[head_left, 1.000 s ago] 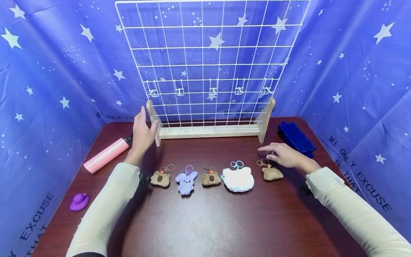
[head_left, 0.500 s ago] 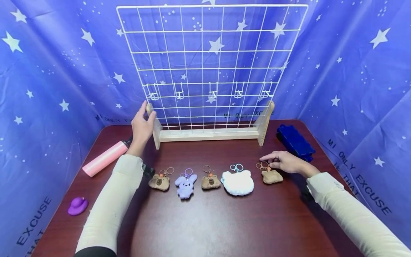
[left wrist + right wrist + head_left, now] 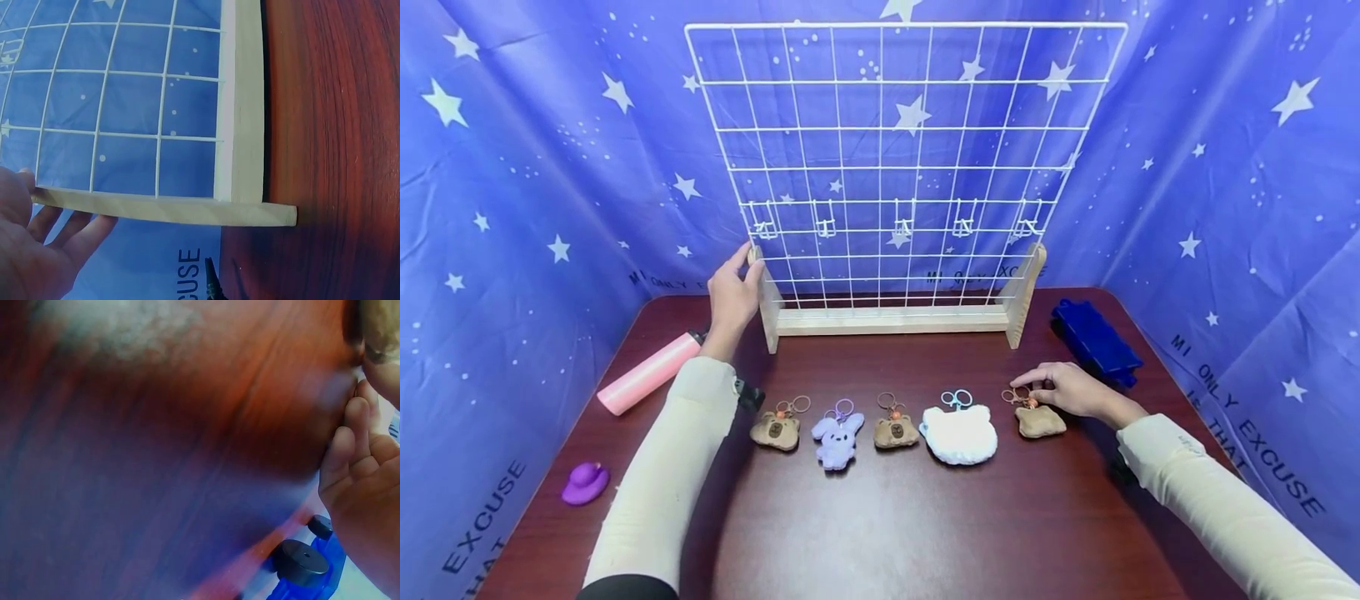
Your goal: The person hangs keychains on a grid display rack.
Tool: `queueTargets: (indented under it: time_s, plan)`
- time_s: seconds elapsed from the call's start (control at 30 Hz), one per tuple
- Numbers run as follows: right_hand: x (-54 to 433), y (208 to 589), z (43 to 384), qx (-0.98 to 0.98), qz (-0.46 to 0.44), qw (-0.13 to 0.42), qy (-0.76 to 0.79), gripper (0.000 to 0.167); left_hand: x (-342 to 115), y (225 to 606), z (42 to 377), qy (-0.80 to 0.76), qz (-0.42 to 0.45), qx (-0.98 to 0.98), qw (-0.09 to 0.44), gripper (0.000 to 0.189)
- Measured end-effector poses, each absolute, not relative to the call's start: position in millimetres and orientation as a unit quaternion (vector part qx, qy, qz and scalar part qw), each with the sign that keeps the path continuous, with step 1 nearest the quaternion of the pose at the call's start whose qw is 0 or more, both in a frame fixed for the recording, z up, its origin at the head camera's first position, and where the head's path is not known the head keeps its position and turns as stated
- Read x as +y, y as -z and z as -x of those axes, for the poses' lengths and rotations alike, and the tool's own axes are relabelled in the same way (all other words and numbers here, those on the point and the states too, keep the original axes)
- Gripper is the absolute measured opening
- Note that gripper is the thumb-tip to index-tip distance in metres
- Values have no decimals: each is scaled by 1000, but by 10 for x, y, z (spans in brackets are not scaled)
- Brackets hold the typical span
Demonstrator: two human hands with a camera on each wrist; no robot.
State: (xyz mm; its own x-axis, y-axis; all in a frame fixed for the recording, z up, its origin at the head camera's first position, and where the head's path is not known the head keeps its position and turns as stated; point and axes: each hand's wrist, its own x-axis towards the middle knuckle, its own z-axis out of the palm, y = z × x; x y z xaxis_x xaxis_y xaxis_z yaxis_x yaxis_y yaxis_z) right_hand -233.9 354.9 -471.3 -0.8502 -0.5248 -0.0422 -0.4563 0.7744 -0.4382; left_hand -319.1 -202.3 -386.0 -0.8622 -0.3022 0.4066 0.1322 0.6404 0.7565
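My left hand (image 3: 732, 292) holds the wooden left upright (image 3: 162, 207) of a white wire grid rack (image 3: 895, 167), thumb on one side and fingers on the other. Over the rightmost brown plush keychain (image 3: 1040, 422) my right hand (image 3: 1070, 390) reaches down, its fingertips at the metal rings (image 3: 1015, 396) and thumb beside the orange bead. Fingers and thumb look apart there. To its left lie a white plush keychain (image 3: 959, 435), a brown capybara-faced one (image 3: 896, 432), a lilac bunny keychain (image 3: 837, 442) and another brown capybara-faced one (image 3: 776, 431).
Several white hooks (image 3: 903, 227) hang on the grid. A pink hand pump (image 3: 651, 373) and a purple rubber duck (image 3: 585, 483) lie at the left. A dark blue plastic object (image 3: 1097, 342) sits at the back right. Starry blue curtains (image 3: 550, 167) enclose the table.
My left hand has come onto the rack's left upright and taken hold of it. My right hand has lowered to the rightmost keychain's rings. The head view has shifted slightly.
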Motion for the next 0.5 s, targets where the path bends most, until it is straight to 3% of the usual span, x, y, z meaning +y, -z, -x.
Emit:
queueTargets:
  time_s: [0.5]
  plan:
    - [3522, 4749, 2325, 941, 261, 31, 213, 31, -2045, 3876, 3193, 418, -46, -872, 251, 45]
